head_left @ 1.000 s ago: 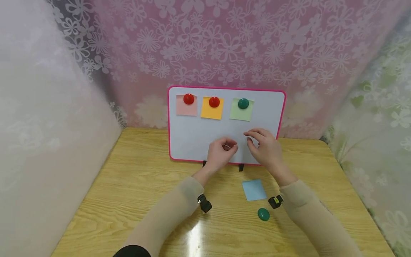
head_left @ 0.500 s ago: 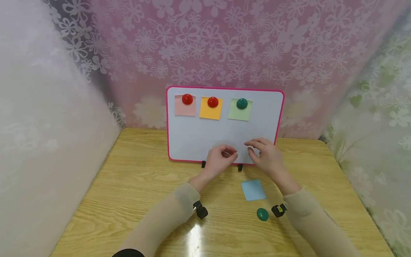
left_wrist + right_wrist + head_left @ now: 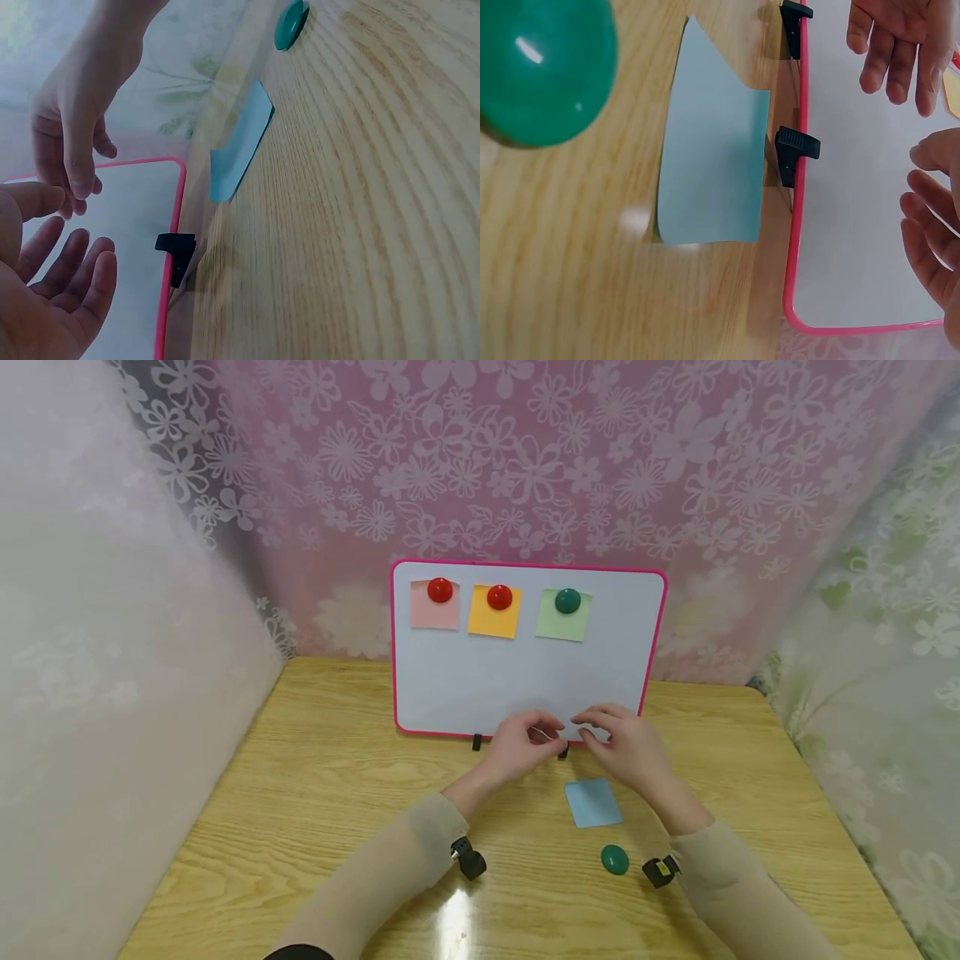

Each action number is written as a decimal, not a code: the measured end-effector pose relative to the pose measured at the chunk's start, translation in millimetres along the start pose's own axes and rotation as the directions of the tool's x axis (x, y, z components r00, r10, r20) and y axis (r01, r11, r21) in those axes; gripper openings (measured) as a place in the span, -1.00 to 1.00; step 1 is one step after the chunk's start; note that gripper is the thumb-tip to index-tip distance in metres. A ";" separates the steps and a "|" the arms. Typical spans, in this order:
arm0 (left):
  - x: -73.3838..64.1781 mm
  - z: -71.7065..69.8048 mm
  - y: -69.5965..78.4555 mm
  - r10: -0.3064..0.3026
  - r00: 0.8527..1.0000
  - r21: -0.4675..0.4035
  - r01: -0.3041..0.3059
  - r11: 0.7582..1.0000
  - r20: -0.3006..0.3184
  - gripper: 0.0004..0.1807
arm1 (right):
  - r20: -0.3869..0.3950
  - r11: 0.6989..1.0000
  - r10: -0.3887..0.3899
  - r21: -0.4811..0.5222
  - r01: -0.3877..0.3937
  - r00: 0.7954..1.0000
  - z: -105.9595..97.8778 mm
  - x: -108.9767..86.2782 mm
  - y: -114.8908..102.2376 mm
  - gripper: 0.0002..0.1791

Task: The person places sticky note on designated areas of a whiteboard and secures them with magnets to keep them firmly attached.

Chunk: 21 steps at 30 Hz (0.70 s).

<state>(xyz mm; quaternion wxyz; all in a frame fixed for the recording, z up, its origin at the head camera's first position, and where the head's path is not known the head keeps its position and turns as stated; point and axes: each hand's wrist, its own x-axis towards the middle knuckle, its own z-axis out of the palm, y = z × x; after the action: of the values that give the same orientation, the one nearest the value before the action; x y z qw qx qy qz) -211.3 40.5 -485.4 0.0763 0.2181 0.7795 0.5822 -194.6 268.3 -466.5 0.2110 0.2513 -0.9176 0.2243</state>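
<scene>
My left hand (image 3: 527,747) hovers before the lower edge of a pink-framed whiteboard (image 3: 465,685), fingers loosely curved with nothing between them. Facing it, my right hand (image 3: 628,745) is bent in the same relaxed way and holds nothing. Just below the hands, a blue sticky note (image 3: 593,803) lies on the wooden table, one edge bent up in the right wrist view. Nearer to me is a loose green round magnet (image 3: 615,860). On the board, red magnets sit over a pink note (image 3: 435,615) and an orange note (image 3: 492,622); a green magnet (image 3: 567,601) sits over a light green note (image 3: 562,627).
The whiteboard leans upright at the back of the table (image 3: 337,777) on small black feet (image 3: 176,251). Behind it hangs a pink floral curtain (image 3: 525,468). Pale patterned cloth walls flank the table on the left (image 3: 135,635) and right (image 3: 885,693).
Both hands have moved down the whiteboard toward the table, from its lower middle to its bottom edge. The notes and magnets have stayed in place.
</scene>
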 end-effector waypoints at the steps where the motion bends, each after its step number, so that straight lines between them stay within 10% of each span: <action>1: -0.4 0.4 -0.2 -0.003 1.000 -0.002 0.003 1.000 0.008 -0.71 | 0.004 1.000 -0.005 0.002 0.005 1.000 -0.1 -0.8 0.0 -0.80; 21: -8.3 3.9 -7.0 -0.013 0.999 0.006 0.013 1.000 0.037 -0.76 | 0.092 1.000 0.019 0.017 -0.020 0.996 -15.9 -26.1 8.2 -0.77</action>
<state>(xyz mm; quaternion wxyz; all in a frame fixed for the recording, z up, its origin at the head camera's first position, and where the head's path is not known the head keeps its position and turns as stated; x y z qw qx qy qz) -204.2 38.8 -494.2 0.0938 0.2241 0.7810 0.5754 -174.2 292.4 -469.2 0.1640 0.2542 -0.9268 0.2225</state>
